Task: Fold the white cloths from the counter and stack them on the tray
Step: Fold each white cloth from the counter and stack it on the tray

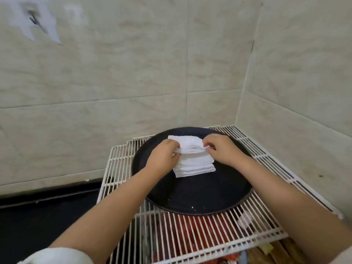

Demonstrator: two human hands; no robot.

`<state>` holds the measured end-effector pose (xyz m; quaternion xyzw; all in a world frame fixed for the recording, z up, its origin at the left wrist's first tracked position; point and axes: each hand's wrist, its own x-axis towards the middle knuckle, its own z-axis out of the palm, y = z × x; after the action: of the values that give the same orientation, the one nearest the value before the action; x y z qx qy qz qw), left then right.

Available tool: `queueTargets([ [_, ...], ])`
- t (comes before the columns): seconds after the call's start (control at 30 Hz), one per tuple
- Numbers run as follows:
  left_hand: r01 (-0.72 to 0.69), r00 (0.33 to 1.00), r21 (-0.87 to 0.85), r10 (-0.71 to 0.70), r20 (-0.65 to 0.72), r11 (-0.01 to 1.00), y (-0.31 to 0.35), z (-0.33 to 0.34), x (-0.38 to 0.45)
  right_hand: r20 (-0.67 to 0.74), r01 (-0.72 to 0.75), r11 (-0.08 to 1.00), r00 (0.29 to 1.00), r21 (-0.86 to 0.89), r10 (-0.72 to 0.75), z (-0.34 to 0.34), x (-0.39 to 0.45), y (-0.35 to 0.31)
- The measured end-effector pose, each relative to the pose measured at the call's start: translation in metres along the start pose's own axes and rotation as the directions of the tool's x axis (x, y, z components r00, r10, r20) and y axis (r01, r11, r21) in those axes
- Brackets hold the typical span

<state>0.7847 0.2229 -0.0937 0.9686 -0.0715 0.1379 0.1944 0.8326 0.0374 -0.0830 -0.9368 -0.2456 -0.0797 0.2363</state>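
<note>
Pale marbled wall tiles [114,77] fill the corner behind a white wire rack [266,159] that lies flat over red items. On the rack sits a round black tray [200,195], and on its far half rests a stack of folded white cloths [194,164]. Both hands work the top white cloth [190,142] of that stack. The left hand [162,157] pinches its left edge between curled fingers and thumb; the right hand [221,149] pinches its right edge the same way, fingers drawn close, lifting the near fold slightly.
</note>
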Motion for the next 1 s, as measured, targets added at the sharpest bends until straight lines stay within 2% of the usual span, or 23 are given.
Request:
queueTargets([
  [0.1,-0.028,0.999,0.012,0.029,-0.034,1.0,0.004,0.002,-0.003,-0.018,0.029,0.999,0.999,0.03,-0.029,-0.003,-0.003,0.007],
  [0.17,-0.026,0.999,0.037,0.027,-0.023,0.999,0.006,0.002,-0.004,0.019,0.039,0.999,0.999,0.01,-0.04,-0.005,-0.006,0.011],
  [0.33,-0.099,0.983,0.253,0.055,0.173,0.963,0.011,0.009,-0.016,0.197,0.056,0.995,0.98,-0.081,-0.039,-0.004,-0.015,0.019],
  [0.4,-0.129,0.978,0.303,0.07,0.199,0.944,0.012,0.012,-0.02,0.235,0.06,0.993,0.971,-0.102,-0.035,-0.003,-0.018,0.019],
  [0.57,-0.065,0.98,0.258,0.013,0.199,0.964,0.011,0.01,-0.023,0.324,0.067,0.988,0.946,-0.142,-0.018,-0.008,-0.02,0.014],
  [0.67,-0.032,0.992,0.265,-0.001,0.123,0.964,0.01,-0.001,-0.03,0.263,0.07,0.984,0.965,-0.166,-0.024,-0.019,-0.021,-0.004],
  [0.8,0.061,0.995,0.356,-0.083,0.047,0.933,-0.006,-0.032,-0.052,0.126,0.156,0.976,0.982,-0.148,-0.138,-0.023,-0.024,-0.056],
  [0.9,0.159,0.986,0.386,-0.163,-0.024,0.909,-0.032,-0.068,-0.089,0.043,0.252,0.962,0.967,-0.105,-0.249,-0.012,-0.026,-0.12],
  [1.0,0.295,0.955,0.424,-0.274,-0.109,0.856,-0.066,-0.111,-0.149,0.026,0.384,0.922,0.923,-0.053,-0.383,0.011,-0.031,-0.197],
])
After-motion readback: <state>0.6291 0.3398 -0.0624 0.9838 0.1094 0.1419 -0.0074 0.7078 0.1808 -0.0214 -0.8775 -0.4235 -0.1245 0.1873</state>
